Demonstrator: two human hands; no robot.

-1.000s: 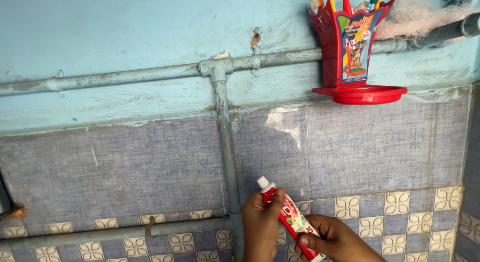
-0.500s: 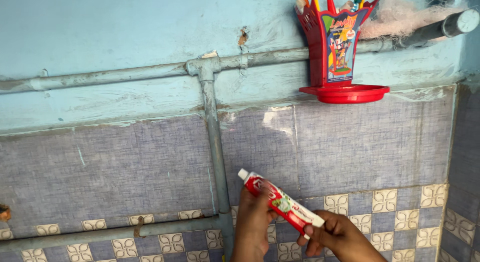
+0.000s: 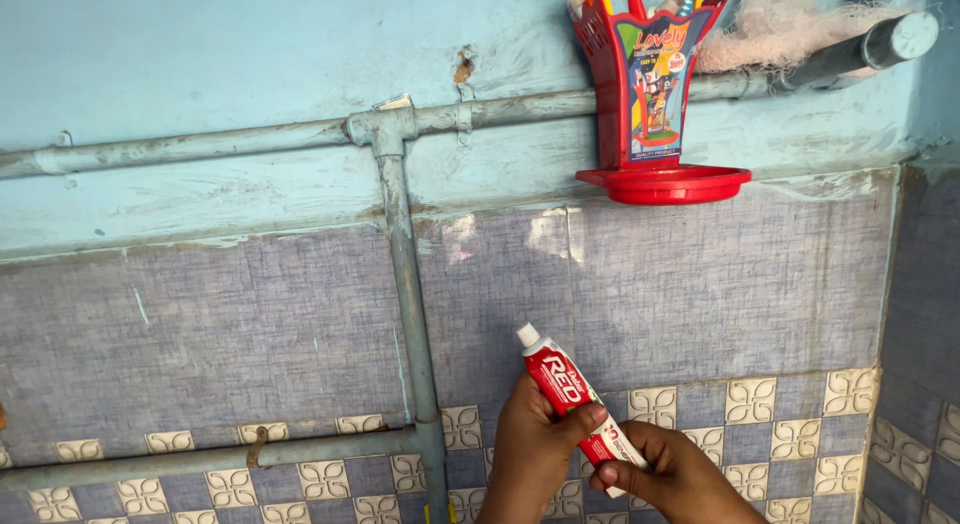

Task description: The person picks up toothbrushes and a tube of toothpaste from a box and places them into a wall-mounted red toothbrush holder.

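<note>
Both my hands hold a red toothpaste tube [image 3: 566, 389] with a white cap, low in the view before a tiled wall. My left hand [image 3: 532, 446] grips the tube's middle, thumb across its front. My right hand [image 3: 672, 472] pinches the tube's lower end. The capped tip points up and to the left. High on the wall hangs a red plastic toothbrush holder [image 3: 650, 94] with several toothbrushes sticking out of its top, well above and to the right of my hands.
A grey pipe [image 3: 250, 139] runs across the blue painted wall, and a vertical pipe [image 3: 410, 304] drops from its joint just left of my hands. Another horizontal pipe [image 3: 200, 459] runs low on the left. A pinkish scrubber [image 3: 770, 29] lies on the pipe beside the holder.
The view has shifted, so the holder and pipes sit further left in frame. The tube has tilted from near upright to slanting, cap up-left, still in both hands.
</note>
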